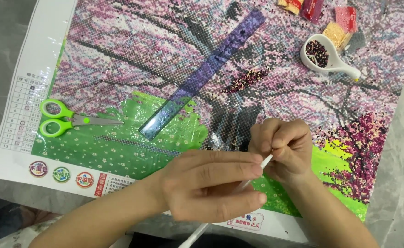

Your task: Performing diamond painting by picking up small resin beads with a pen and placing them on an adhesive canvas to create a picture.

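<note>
We held a white pen (238, 188) near the canvas (165, 59)'s near edge: our left hand (211, 183) wrapped its shaft, our right hand (282, 149) pinched together at its tip, perhaps on something too small to see. Green scissors (68, 120) lay far left; a white tray (326, 57) of beads sat far right.

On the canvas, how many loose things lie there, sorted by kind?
Scissors: 1
Ruler: 1
Bead tray: 1
Bead packets: at least 4, some cut off by the frame edge
Pen, in the hands: 1
Total: at least 8
</note>
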